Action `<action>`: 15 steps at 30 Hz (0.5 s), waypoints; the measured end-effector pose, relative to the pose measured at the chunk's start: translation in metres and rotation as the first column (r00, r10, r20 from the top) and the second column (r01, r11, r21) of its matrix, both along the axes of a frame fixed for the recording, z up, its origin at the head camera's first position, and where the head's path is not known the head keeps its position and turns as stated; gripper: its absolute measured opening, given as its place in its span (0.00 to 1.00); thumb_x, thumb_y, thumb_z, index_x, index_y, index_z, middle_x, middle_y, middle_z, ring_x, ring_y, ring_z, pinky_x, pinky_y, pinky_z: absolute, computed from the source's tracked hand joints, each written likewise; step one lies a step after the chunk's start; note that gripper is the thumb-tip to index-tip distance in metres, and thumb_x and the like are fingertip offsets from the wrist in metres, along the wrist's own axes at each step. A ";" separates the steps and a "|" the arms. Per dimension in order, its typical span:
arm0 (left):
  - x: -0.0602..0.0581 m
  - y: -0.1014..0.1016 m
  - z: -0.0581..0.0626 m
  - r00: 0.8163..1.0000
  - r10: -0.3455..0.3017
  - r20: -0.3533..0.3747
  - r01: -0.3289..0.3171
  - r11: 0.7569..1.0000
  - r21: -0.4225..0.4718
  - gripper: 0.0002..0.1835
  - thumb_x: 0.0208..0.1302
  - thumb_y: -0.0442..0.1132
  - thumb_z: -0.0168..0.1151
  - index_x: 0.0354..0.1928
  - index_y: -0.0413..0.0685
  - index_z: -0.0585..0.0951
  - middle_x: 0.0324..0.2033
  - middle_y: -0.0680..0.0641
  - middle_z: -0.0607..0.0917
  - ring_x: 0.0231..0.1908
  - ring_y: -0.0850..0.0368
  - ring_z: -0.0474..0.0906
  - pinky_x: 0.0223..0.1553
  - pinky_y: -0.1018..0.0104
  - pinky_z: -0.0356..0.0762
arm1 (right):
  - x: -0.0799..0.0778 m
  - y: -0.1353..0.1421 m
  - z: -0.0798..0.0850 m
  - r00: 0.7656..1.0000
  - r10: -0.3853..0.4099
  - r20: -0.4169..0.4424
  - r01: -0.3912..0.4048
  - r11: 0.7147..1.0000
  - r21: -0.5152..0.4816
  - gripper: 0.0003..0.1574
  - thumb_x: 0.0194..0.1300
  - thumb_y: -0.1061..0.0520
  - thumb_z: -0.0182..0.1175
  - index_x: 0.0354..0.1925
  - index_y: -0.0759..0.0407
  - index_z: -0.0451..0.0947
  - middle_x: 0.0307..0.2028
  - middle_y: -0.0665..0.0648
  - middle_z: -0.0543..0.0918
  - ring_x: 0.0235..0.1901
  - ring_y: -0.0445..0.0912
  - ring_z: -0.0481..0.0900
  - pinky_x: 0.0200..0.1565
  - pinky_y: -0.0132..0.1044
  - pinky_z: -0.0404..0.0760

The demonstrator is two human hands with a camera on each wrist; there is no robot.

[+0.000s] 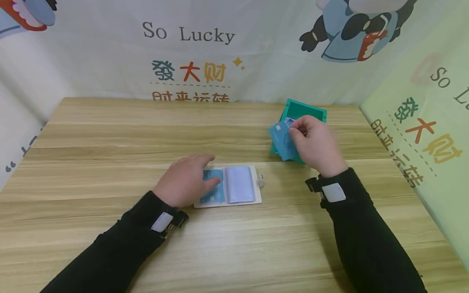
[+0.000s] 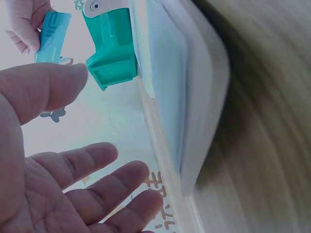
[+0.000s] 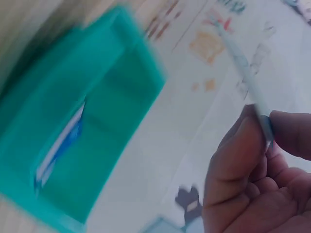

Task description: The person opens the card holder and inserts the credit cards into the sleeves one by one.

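The box [image 1: 306, 109] and card [image 1: 282, 140] look like smooth plastic, the table [image 1: 234, 134] wood-grained, the sleeves [image 1: 370, 232] matt cloth.

Extends left arm [image 1: 106, 248] forward from the lower left, angled inward. Presents left hand [image 1: 185, 181] with fingers [image 2: 121, 177] spread and slightly bent, thumb [image 2: 48, 87] set wide of them. Extends right arm [image 1: 366, 236] from the lower right, likewise angled inward. Reaches farther forward with right hand [image 1: 316, 144] than with left. Pinches there between thumb and fingertips; folds other fingers toward the palm. Holds both hands well apart. Wears black sleeves to both wrists.
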State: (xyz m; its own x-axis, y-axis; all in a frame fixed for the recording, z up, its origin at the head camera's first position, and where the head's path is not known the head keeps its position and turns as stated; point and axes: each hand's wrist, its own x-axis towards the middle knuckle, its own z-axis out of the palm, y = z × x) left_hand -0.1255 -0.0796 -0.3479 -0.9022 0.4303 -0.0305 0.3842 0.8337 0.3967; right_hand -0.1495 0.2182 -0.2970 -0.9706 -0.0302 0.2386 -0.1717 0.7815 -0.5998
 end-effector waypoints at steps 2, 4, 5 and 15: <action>0.000 0.001 -0.001 1.000 0.005 0.004 -0.005 1.000 0.030 0.35 0.62 0.58 0.57 0.66 0.45 0.67 0.60 0.43 0.72 0.59 0.48 0.63 0.58 0.48 0.64 | 0.002 -0.009 -0.003 0.999 0.040 0.004 -0.039 0.998 -0.058 0.09 0.68 0.57 0.53 0.40 0.62 0.76 0.30 0.57 0.77 0.27 0.47 0.70 0.28 0.40 0.70; 0.000 0.002 -0.001 1.000 0.009 0.008 -0.010 0.998 0.063 0.36 0.62 0.58 0.57 0.66 0.46 0.66 0.59 0.44 0.73 0.58 0.50 0.65 0.57 0.49 0.66 | 0.004 -0.017 -0.007 0.997 0.072 0.016 -0.070 0.991 -0.114 0.09 0.67 0.57 0.54 0.43 0.61 0.75 0.29 0.56 0.77 0.25 0.46 0.70 0.26 0.38 0.69; 0.000 0.002 0.000 1.000 0.012 0.011 -0.013 0.997 0.078 0.36 0.62 0.59 0.57 0.66 0.47 0.66 0.58 0.45 0.74 0.57 0.51 0.66 0.56 0.50 0.67 | 0.006 -0.020 -0.008 0.996 0.087 0.025 -0.082 0.986 -0.144 0.10 0.67 0.57 0.55 0.44 0.60 0.75 0.29 0.55 0.77 0.24 0.46 0.70 0.25 0.37 0.69; 0.007 0.011 0.005 0.991 -0.005 0.132 -0.038 0.947 0.319 0.38 0.62 0.59 0.57 0.69 0.52 0.60 0.51 0.50 0.79 0.49 0.57 0.73 0.47 0.52 0.75 | 0.015 -0.048 -0.025 0.966 0.225 0.129 -0.166 0.917 -0.362 0.16 0.67 0.58 0.55 0.53 0.54 0.72 0.30 0.57 0.77 0.20 0.50 0.69 0.17 0.34 0.67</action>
